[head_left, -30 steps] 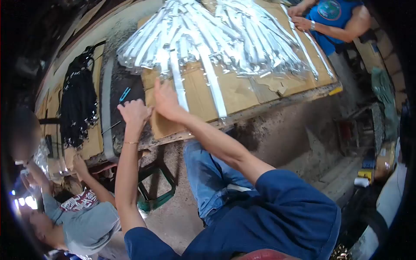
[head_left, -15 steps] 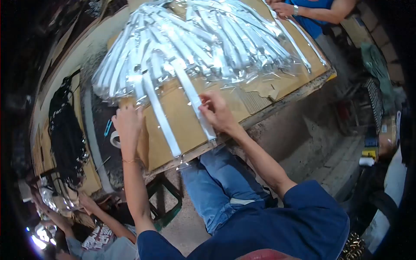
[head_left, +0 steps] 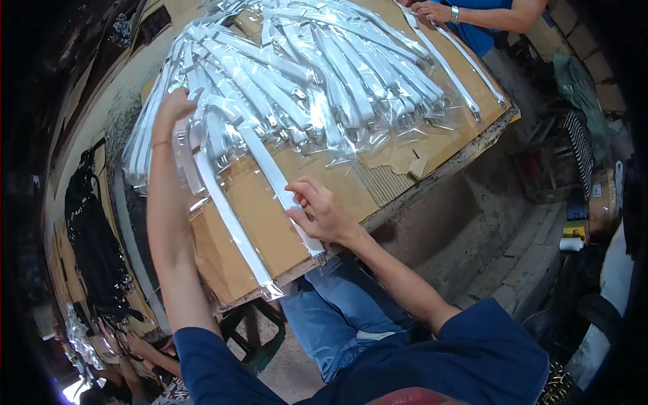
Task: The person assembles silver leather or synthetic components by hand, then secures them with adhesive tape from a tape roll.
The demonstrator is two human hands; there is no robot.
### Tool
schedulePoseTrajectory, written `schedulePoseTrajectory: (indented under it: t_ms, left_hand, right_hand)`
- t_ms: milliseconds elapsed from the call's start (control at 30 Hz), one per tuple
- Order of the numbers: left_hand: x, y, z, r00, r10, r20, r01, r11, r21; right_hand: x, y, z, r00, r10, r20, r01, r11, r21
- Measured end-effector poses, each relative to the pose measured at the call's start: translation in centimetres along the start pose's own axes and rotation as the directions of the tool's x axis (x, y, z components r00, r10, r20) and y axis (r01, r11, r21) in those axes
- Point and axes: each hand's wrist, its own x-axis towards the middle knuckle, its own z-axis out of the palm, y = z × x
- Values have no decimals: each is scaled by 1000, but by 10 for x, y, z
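Note:
A large fan of white straps in clear plastic sleeves (head_left: 351, 81) covers the cardboard-topped table. My left hand (head_left: 177, 106) is at the left side of the pile, its fingers closed on a sleeved strap (head_left: 185, 158); the fingertips are partly hidden. Two sleeved straps lie apart from the heap, reaching toward the table's near edge: a left one (head_left: 233, 226) and a right one (head_left: 270, 165). Over the lower part of the right one is my right hand (head_left: 318, 208), fingers bent, thumb and forefinger apart, with nothing visible between them.
Bare cardboard (head_left: 196, 236) shows along the near edge. Across the table, another person's hand (head_left: 432, 11) is at two more straps (head_left: 445, 64). Dark straps (head_left: 94, 229) lie on a surface to the left. A green stool (head_left: 253, 337) stands below the table.
My left hand has gone from the cardboard's left edge up and away to the pile. My right hand has shifted slightly down and left. The view has moved a little.

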Motion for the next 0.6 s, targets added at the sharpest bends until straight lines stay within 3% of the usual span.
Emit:
schedulePoseTrajectory:
  t_ms: [33, 100, 167, 200, 233, 300, 333, 367, 400, 433, 500, 533, 600]
  left_hand:
    - [9, -3, -12, 976, 27, 214, -47, 995, 91]
    - [-30, 27, -65, 936, -166, 311, 197, 978, -71]
    - [-11, 2, -69, 943, -171, 284, 206, 974, -97]
    - [14, -22, -61, 955, -21, 296, -10, 995, 100]
    - [37, -46, -50, 934, 124, 336, -227, 931, 285]
    - [41, -52, -31, 942, 220, 253, -302, 884, 356]
    - [12, -26, -22, 920, 321, -223, -172, 846, 505]
    - [-8, -3, -17, 659, 419, -624, 17, 822, 569]
    - [-8, 7, -5, 678, 288, -676, 29, 909, 416]
    - [-9, 9, 1, 669, 290, -684, 33, 908, 417]
    - [-15, 9, 11, 893, 113, -436, 35, 948, 317]
    - [-14, 11, 16, 891, 104, -442, 45, 948, 315]
    - [-14, 19, 19, 931, -113, -346, 155, 983, 97]
  right_hand:
    - [0, 0, -1, 1000, -3, 5, 3, 1000, 7]
    - [0, -1, -2, 1000, 3, 2, -3, 1000, 7]
    - [2, -1, -2, 1000, -5, 3, 5, 1000, 10]
    - [1, -1, -3, 1000, 3, 15, -3, 1000, 13]
    - [2, -1, -3, 1000, 10, 27, -10, 1000, 14]
    - [2, 0, -3, 1000, 3, 23, -3, 1000, 9]
    - [1, 0, -2, 1000, -3, 24, 3, 1000, 6]
    - [1, 0, -2, 1000, -8, 21, 8, 1000, 5]
    - [0, 1, -2, 1000, -10, 22, 10, 1000, 1]
    - [1, 2, -1, 1000, -17, 21, 17, 1000, -4]
    - [1, 0, -2, 1000, -7, 27, 7, 1000, 3]
    - [1, 0, -3, 999, 10, 36, -10, 1000, 14]
    - [0, 0, -2, 999, 1, 41, -1, 1000, 5]
